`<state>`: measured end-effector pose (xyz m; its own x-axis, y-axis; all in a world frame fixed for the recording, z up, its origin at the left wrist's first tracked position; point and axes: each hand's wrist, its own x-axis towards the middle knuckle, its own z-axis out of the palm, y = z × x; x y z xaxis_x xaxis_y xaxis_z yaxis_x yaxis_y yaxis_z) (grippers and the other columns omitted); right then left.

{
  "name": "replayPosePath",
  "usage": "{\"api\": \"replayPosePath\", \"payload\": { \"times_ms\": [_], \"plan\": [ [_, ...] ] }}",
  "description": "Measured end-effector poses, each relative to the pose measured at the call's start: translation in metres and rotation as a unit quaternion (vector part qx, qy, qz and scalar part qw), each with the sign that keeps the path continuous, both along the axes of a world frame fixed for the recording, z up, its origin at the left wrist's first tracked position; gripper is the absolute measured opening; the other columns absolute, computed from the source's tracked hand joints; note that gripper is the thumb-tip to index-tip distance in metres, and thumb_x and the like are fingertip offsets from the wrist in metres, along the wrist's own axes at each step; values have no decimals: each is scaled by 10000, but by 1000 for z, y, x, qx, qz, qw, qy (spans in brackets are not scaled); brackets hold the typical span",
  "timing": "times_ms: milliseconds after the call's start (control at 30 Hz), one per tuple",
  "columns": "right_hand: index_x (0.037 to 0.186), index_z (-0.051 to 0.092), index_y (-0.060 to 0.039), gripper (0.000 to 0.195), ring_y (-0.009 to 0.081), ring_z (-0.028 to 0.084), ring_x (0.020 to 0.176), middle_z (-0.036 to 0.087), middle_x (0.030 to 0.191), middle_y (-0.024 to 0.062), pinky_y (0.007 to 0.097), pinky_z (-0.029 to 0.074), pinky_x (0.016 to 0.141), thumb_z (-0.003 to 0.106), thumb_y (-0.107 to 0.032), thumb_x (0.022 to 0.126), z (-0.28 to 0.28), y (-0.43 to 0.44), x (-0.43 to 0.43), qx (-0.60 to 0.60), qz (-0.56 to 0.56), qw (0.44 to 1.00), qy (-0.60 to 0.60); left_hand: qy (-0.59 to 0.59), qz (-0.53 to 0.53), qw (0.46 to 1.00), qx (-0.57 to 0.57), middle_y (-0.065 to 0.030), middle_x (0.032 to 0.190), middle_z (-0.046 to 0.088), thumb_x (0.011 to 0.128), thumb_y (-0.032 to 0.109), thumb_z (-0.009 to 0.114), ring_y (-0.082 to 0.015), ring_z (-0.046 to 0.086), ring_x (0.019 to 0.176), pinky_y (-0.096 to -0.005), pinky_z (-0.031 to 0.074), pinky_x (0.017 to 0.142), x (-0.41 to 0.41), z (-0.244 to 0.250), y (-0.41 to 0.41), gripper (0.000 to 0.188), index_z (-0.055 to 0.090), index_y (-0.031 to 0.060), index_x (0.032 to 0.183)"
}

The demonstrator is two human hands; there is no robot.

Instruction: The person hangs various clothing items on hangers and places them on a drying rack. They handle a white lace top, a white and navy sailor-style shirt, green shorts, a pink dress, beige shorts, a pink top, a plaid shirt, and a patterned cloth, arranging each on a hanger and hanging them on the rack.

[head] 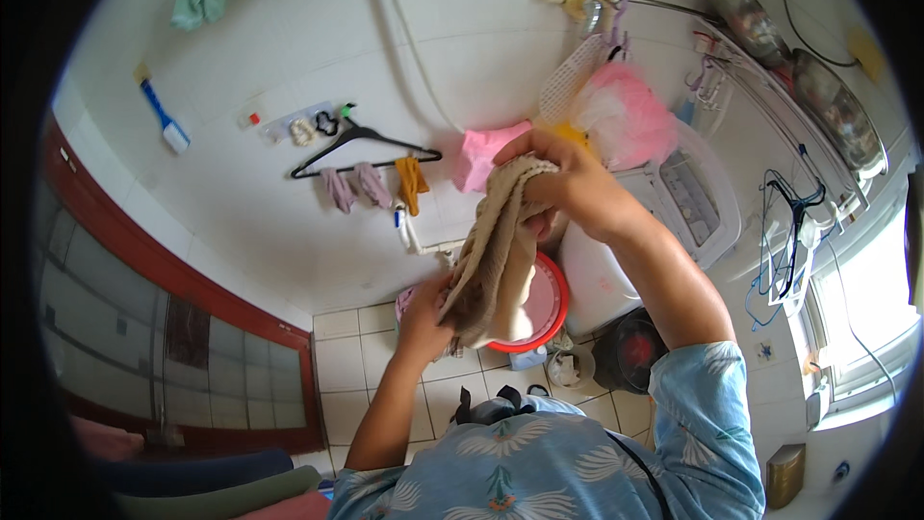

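A beige knitted garment (498, 245) hangs stretched between my two hands in front of my chest. My right hand (563, 180), raised higher, grips its upper end, where a ribbed edge shows. Lower down, my left hand (427, 314) holds the other end, with its fingers partly hidden by the cloth. Beneath the garment stands a red-rimmed basin (559, 303), partly covered from view. Just behind my right hand a pink cloth (484, 152) hangs against the wall.
A black hanger (368, 136) with small socks hangs on the tiled wall. To the right stand a white washing machine (595, 274), a black bin (629, 350) and a small waste bin (570, 367). Several hangers (790, 231) hang near the window. A red-framed door (310, 375) is at left.
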<state>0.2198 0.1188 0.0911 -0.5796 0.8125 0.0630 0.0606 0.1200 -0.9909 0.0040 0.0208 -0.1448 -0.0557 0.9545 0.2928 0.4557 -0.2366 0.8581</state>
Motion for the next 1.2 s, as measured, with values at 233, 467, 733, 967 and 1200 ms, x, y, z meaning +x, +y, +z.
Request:
{"api": "replayPosePath", "payload": {
  "times_ms": [233, 467, 733, 967, 1200],
  "plan": [
    [999, 588, 10, 245, 120, 608, 634, 630, 798, 64, 239, 496, 534, 576, -27, 757, -48, 63, 120, -46, -73, 988, -125, -48, 79, 993, -68, -9, 944, 622, 855, 96, 508, -64, 571, 701, -202, 445, 512, -70, 134, 56, 205, 588, 86, 1043],
    [1062, 617, -4, 239, 113, 601, 783, 651, 882, 33, 257, 501, 671, 613, -59, 829, -69, 75, 172, 43, -50, 995, -68, 4, 24, 999, -48, 24, 828, 598, 871, 107, 449, -54, 558, 708, -236, 464, 562, -33, 231, 99, 155, 582, 104, 948],
    [1114, 603, 23, 262, 126, 595, 889, 673, 986, 81, 286, 477, 801, 603, -32, 858, -94, 25, 206, 75, -105, 990, -57, 89, -40, 988, -119, -61, 933, 610, 849, 99, 525, -119, 566, 852, -256, 463, 750, -23, 220, 88, 268, 578, -18, 1084],
    [1170, 599, -47, 378, 288, 610, 973, 632, 1063, 159, 363, 489, 839, 625, -48, 792, -152, -39, 219, 202, -70, 947, -241, -101, -61, 989, -84, -87, 1008, 559, 858, 135, 498, -133, 518, 922, -253, 434, 807, -17, 180, 31, 308, 536, -54, 1098],
    [1147, 569, -49, 382, 305, 596, 980, 599, 1049, 133, 380, 498, 811, 625, -68, 769, -121, -49, 363, 304, -617, 589, -424, -370, -65, 918, -131, -48, 899, 560, 909, 261, 452, -147, 560, 849, -283, 458, 772, 35, 180, 36, 233, 519, 42, 953]
  ]
}}
